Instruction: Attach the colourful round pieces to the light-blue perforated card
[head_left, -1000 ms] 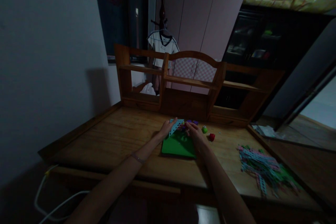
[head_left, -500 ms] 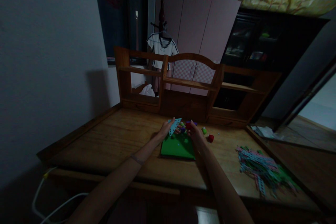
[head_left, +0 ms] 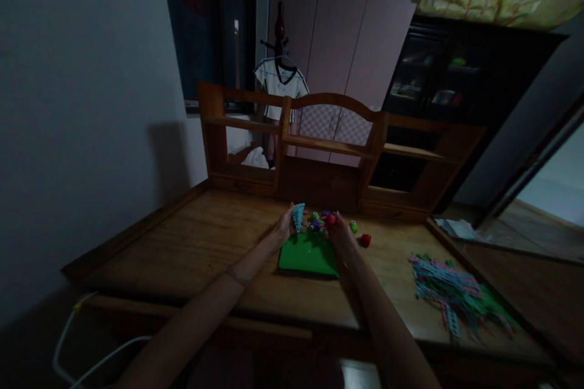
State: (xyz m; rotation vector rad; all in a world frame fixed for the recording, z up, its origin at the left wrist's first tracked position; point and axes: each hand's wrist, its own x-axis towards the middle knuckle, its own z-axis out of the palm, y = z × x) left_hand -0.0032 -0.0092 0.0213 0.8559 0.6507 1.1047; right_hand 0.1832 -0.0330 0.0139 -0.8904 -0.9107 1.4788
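Note:
My left hand [head_left: 285, 226] is closed on a light-blue triangular piece with holes [head_left: 298, 216], held up at the far left corner of a flat green board [head_left: 308, 256]. Beside the board's far right corner, my right hand [head_left: 339, 232] grips a small red toy piece [head_left: 330, 219]; its exact kind is too small to tell. Between the hands, a green and purple toy piece [head_left: 314, 222] with white eye-like spots shows at the board's far edge. A green toy piece with eyes [head_left: 353, 227] and a red cup-like piece [head_left: 365, 240] lie right of my right hand.
A pile of pink, blue and green perforated strips [head_left: 449, 285] lies on the right of the wooden desk [head_left: 182, 243]. A low wooden shelf unit [head_left: 319, 176] stands along the desk's back edge. At lower left a white cable [head_left: 61, 340] hangs by the desk.
The blue triangular piece has turned in my left hand and looks narrower, shifted slightly left. The red piece in my right hand has turned too, and that hand's grip has shifted.

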